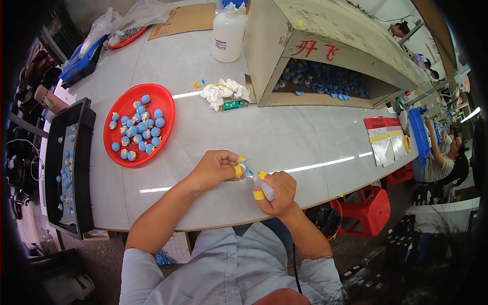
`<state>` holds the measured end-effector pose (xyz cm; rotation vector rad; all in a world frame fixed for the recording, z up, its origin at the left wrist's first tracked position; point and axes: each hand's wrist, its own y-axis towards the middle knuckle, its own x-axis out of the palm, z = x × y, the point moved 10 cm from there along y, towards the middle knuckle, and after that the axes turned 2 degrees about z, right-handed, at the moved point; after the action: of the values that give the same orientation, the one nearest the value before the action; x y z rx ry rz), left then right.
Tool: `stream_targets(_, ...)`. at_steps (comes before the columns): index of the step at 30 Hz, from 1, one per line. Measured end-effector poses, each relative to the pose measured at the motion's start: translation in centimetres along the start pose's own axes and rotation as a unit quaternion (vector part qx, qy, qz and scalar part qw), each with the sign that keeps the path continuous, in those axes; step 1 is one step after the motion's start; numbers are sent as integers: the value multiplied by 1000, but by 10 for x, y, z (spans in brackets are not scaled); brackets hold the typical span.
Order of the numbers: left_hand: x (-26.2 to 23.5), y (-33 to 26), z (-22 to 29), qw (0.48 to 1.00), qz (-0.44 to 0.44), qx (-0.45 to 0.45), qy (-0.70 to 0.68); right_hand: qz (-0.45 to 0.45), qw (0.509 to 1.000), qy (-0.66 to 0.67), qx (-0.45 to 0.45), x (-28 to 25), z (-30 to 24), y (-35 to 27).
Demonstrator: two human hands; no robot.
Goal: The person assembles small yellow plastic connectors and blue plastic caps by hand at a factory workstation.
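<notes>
My left hand (214,170) is closed in a pinch on a small blue-and-white piece (244,166), mostly covered by the fingertips. Yellow tape wraps the finger and thumb tips of both hands. In my right hand (282,192) is a small translucent squeeze bottle (265,187), tilted so that its thin blue nozzle (249,172) points at the piece. Whether the nozzle touches it, I cannot tell. Left of my hands lies a round red tray (163,96) with several small blue balls (133,131), each with a cream-coloured part.
A black bin (84,173) with more blue balls stands at the far left. Crumpled white tissue (223,91) and a green box (234,105) lie ahead. Behind are a white jug (229,38) and a metal cabinet (325,30) holding blue pieces. Red stools (371,211) stand at right.
</notes>
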<state>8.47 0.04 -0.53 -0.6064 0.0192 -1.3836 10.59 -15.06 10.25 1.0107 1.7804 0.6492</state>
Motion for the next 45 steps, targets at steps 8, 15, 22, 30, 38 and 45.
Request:
stream_targets(8, 0, 0, -1, 1000, 7, -11, 4, 3, 1000, 2, 3, -2, 0, -1)
stream_targets(15, 2, 1, -1, 1000, -3, 5, 16, -1, 1000, -4, 2, 0, 1, 0)
stream_targets(22, -1, 2, -3, 1000, 11, -4, 3, -9, 1000, -7, 2, -1, -1, 0)
stream_targets(30, -1, 2, -3, 1000, 10, -4, 10, -4, 1000, -2, 8, 0, 1, -1)
stream_targets(38, 0, 0, 1, 1000, 20, -13, 9, 46, 998, 35, 34, -18, 6, -5)
stream_targets(45, -5, 1, 0, 1000, 8, -9, -1, 120, 949, 96, 275, -58, 66, -35)
